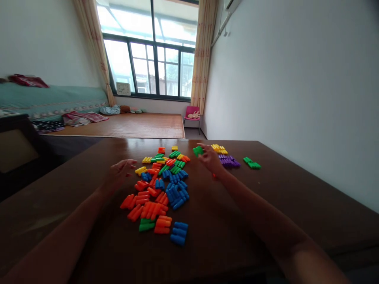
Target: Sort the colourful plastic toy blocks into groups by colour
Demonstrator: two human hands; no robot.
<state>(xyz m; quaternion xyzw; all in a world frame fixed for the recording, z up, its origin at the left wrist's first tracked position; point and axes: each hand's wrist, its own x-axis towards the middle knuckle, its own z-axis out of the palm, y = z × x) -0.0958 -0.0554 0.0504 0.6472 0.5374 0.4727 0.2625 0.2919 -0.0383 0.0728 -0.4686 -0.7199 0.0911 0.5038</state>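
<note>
A green plastic building block (pixel 197 151) is pinched in the fingers of my right hand (pixel 209 157), just above the table near its far side. To the left of the pile, my left hand (pixel 122 169) hovers with its fingers apart and nothing in them. Between my hands lies a loose pile of ribbed blocks: orange blocks (pixel 154 210), blue blocks (pixel 177 193), green blocks (pixel 178 166) and yellow blocks (pixel 141 170). Beyond my right wrist lie purple blocks (pixel 228 161) and yellow blocks (pixel 219 149), with green blocks (pixel 252 163) farther right. An orange piece shows partly behind my wrist.
The dark brown table (pixel 237 228) reaches to the wall on the right. Behind it stand a low bed (pixel 142 124), a pink chair (pixel 192 112) with a plush toy, and a window (pixel 156 71) with curtains. A dark cabinet (pixel 14 150) is at the left.
</note>
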